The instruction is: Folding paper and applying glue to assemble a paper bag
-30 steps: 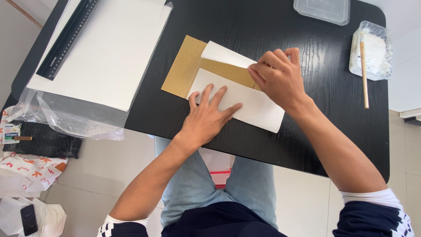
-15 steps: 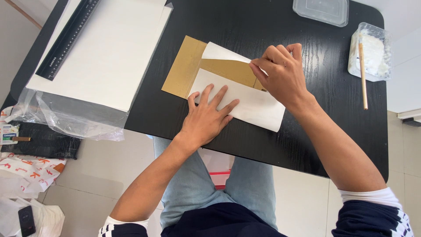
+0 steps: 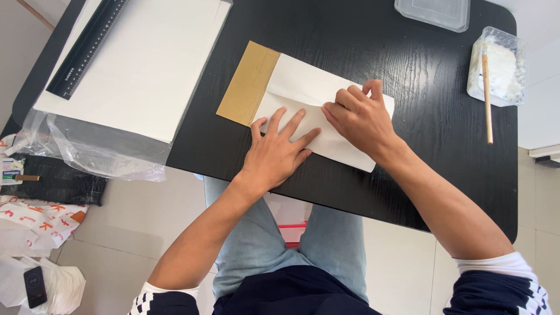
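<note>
Paper (image 3: 303, 87) on black table (image 3: 361, 35), tile floor; both hands (image 3: 280, 149) pressed flat.

Left hand (image 3: 279, 150) flat and right hand (image 3: 360, 118) with fingers bent, both on folded white paper (image 3: 303, 87) over brown card (image 3: 248, 83).

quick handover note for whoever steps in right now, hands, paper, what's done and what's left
Left hand: flat, fingers spread, pressing the lower flap of the white paper onto the black table.
Right hand: fingers curled, pressing on the upper flap where the two flaps meet.
Tan cardboard: under the paper, a strip showing at its left end.
Done: both white flaps lie folded over the cardboard.
Left: the left strip is uncovered; nothing visibly fixes the flaps.
Nearby: tub of white paste with a wooden stick at the right, clear lid, white sheets and black ruler at the left.
</note>
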